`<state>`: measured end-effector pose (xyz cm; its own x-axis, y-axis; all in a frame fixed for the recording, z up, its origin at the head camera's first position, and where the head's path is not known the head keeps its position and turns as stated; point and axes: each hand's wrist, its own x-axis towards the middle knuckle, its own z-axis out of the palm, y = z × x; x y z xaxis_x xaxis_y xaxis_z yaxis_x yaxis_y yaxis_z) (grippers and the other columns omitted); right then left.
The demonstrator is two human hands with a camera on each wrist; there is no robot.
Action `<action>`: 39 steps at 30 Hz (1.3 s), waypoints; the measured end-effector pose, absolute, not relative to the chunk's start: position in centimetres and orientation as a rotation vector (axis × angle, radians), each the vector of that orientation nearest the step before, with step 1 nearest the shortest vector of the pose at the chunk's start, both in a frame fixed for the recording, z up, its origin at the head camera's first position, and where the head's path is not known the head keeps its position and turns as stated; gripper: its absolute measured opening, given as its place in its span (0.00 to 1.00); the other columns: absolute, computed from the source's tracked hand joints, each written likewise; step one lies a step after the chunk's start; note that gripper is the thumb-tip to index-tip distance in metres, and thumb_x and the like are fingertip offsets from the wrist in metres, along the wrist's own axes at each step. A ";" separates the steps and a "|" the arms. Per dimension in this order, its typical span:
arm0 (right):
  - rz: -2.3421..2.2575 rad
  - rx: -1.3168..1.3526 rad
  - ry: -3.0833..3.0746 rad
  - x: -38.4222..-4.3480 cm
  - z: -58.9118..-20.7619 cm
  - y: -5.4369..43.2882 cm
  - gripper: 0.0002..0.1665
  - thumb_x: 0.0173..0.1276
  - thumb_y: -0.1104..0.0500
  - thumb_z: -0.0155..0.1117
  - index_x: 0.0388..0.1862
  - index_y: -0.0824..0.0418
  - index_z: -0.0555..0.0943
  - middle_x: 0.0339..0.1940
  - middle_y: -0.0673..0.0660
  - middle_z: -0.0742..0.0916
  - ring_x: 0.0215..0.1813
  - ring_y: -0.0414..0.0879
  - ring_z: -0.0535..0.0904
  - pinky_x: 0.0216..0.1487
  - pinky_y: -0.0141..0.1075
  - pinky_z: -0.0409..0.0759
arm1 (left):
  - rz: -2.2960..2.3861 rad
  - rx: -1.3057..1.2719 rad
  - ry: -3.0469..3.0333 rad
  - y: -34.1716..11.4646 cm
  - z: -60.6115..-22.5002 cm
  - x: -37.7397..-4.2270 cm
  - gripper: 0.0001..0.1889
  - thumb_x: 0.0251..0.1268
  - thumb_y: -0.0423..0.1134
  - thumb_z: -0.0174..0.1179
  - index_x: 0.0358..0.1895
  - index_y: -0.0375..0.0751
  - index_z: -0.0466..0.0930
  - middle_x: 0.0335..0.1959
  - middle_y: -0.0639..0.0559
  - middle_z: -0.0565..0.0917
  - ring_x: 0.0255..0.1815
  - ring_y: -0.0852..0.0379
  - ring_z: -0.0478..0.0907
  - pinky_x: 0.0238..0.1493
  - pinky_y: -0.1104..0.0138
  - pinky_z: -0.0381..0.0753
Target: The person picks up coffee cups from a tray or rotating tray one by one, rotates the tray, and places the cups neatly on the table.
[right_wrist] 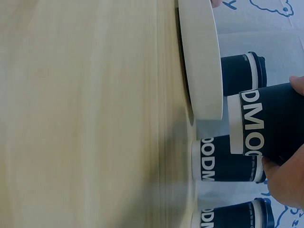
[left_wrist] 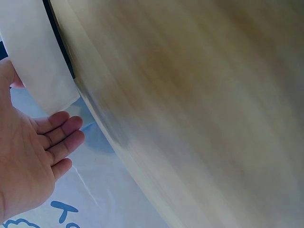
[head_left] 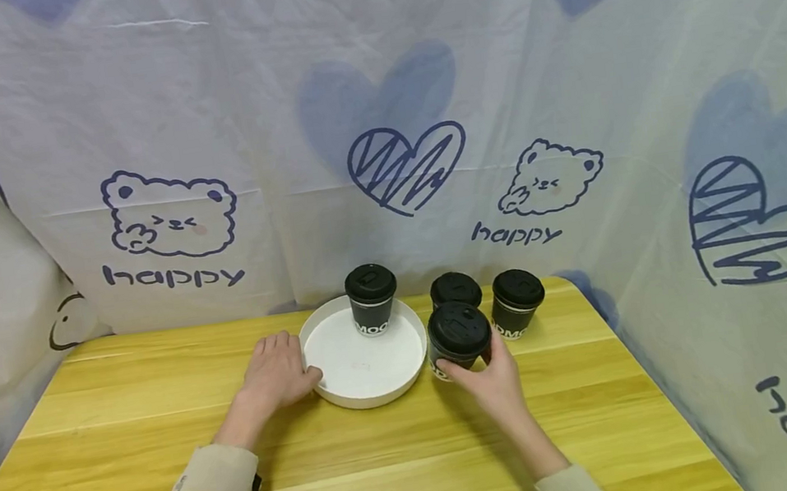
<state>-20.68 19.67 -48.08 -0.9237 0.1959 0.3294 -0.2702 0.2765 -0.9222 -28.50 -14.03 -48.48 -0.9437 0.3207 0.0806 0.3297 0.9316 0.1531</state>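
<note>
My right hand [head_left: 493,382] grips a black paper coffee cup [head_left: 459,332] with a black lid, thumb on the near side. In the right wrist view this held cup [right_wrist: 268,121] is lifted off the table, its white base band showing beside the tray wall. To the left, my left hand [head_left: 274,375] holds the rim of a round white tray [head_left: 347,380], its thumb over the edge. The left wrist view shows the fingers [left_wrist: 64,145] loosely bent against the tray's outer wall. One lidded cup [head_left: 373,302] stands upright at the back of the tray.
Behind the held cup stands another lidded cup [head_left: 454,285], partly hidden by it. A further matching cup [head_left: 518,301] is just to its right. The wooden table [head_left: 365,481] ends at a white cloth backdrop [head_left: 271,112] with blue drawings.
</note>
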 end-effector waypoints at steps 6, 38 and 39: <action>1.667 0.049 -2.180 -20.4 -48.2 20.5 0.48 0.54 0.64 0.84 0.73 0.63 0.70 0.68 0.61 0.80 0.72 0.57 0.74 0.75 0.52 0.69 | -0.258 -0.511 -3.036 -14.0 -48.5 -28.5 0.39 0.64 0.54 0.59 0.61 0.16 0.70 0.56 0.27 0.76 0.62 0.31 0.70 0.74 0.41 0.61; 1.631 -0.244 -2.280 -18.9 -48.8 27.4 0.51 0.61 0.59 0.80 0.78 0.63 0.62 0.70 0.66 0.75 0.73 0.61 0.72 0.74 0.50 0.69 | -0.244 -0.494 -3.053 -14.0 -48.5 -28.8 0.36 0.64 0.55 0.59 0.57 0.19 0.72 0.50 0.32 0.76 0.57 0.34 0.72 0.71 0.42 0.65; 1.624 -0.251 -2.284 -18.9 -48.8 27.5 0.51 0.62 0.58 0.80 0.78 0.64 0.62 0.70 0.66 0.75 0.73 0.61 0.72 0.74 0.51 0.69 | -0.245 -0.496 -3.051 -14.0 -48.6 -28.7 0.36 0.64 0.55 0.59 0.57 0.19 0.72 0.49 0.33 0.76 0.57 0.34 0.72 0.70 0.42 0.65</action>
<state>-18.87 27.53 -48.79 -0.9313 0.3269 0.1609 -0.0445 0.3362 -0.9407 -28.73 -14.00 -48.58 -0.9481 0.3112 0.0650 0.3176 0.9365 0.1490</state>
